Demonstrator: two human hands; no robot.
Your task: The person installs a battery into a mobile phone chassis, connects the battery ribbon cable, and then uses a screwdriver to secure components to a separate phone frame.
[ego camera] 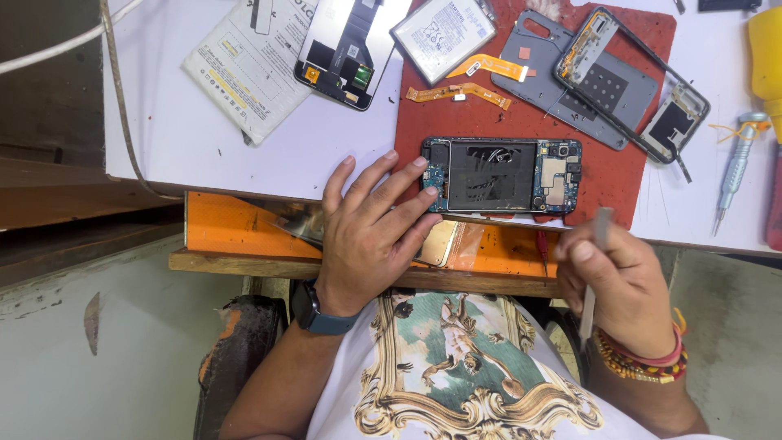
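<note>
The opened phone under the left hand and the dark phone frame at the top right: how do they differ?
The opened phone lies level, square to the table edge, with circuit boards at both ends; the phone frame lies slanted and is mostly a hollow rim. The left hand touches the opened phone's end; nothing touches the frame. The right hand holds a thin tool clear of both. Both rest on the red mat.

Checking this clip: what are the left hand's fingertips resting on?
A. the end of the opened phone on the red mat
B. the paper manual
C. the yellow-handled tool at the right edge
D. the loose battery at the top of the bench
A: the left hand has its fingertips on the near end of the opened phone, which lies on the red mat; the battery lies untouched farther up.
</note>
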